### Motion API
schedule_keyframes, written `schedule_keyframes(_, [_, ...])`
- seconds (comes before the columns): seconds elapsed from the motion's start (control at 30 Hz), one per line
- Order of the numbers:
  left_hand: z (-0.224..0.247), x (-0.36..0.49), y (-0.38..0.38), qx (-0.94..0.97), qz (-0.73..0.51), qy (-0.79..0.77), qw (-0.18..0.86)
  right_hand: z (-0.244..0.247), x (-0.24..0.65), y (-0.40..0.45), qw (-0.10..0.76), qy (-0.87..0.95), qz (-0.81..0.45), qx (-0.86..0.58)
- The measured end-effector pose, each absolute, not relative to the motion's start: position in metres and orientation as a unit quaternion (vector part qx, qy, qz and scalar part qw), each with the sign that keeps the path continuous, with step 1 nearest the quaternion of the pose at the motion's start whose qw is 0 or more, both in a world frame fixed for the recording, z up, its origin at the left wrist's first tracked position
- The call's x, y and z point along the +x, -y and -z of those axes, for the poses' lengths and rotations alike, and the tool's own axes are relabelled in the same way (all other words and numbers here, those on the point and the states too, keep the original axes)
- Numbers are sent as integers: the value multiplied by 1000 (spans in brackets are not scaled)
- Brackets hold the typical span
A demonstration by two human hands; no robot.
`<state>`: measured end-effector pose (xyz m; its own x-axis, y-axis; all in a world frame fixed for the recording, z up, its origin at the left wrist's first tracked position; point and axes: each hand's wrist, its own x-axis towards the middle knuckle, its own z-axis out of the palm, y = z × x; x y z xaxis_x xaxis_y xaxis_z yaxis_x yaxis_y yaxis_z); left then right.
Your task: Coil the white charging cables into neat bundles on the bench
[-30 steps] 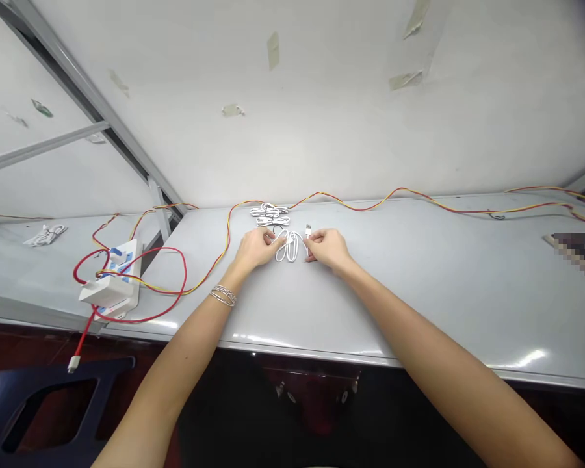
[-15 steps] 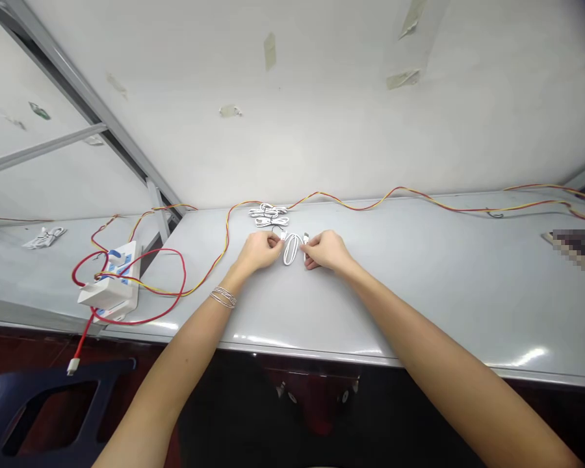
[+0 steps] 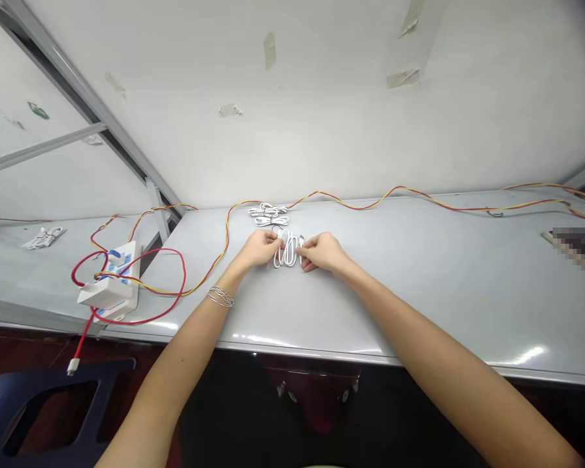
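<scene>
A white USB cable (image 3: pixel 286 249) lies in loose loops on the grey tabletop (image 3: pixel 292 305), between my two hands. My left hand (image 3: pixel 262 248), with a silvery bracelet at its wrist, is closed in a pinch on the left part of the cable. On the other side my right hand (image 3: pixel 324 251) pinches the cable near its plug end, which sticks up above the fingertips. Just behind them rest coiled white cables (image 3: pixel 268 211) bound with dark ties. Parts of the held cable are hidden by the fingers.
To the left stands a white power strip (image 3: pixel 131 260) with plugged-in adapters and a red cable (image 3: pixel 184 273). A red-and-yellow wire (image 3: pixel 361 208) runs along the back wall. Another tied white cable (image 3: pixel 45 238) lies far left. A blue chair (image 3: pixel 102 403) is below the table edge.
The cable's loops between my hands have spread, with more loops showing toward the left. My right hand has shifted slightly left. The bundles behind have stayed put.
</scene>
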<state>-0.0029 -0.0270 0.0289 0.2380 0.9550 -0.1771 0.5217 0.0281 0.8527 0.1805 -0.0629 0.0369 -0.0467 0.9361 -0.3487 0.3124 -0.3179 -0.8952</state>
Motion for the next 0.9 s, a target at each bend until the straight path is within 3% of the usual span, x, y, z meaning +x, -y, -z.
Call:
schedule_keyframes(0.4, [-32,0,28,513,-336,-483,625,-28,176,64,382,528,-440,-618])
schedule_keyframes(0.9, [-18,3,21,518,-411,-409,629,-21,177,54,482,458,-493,-561])
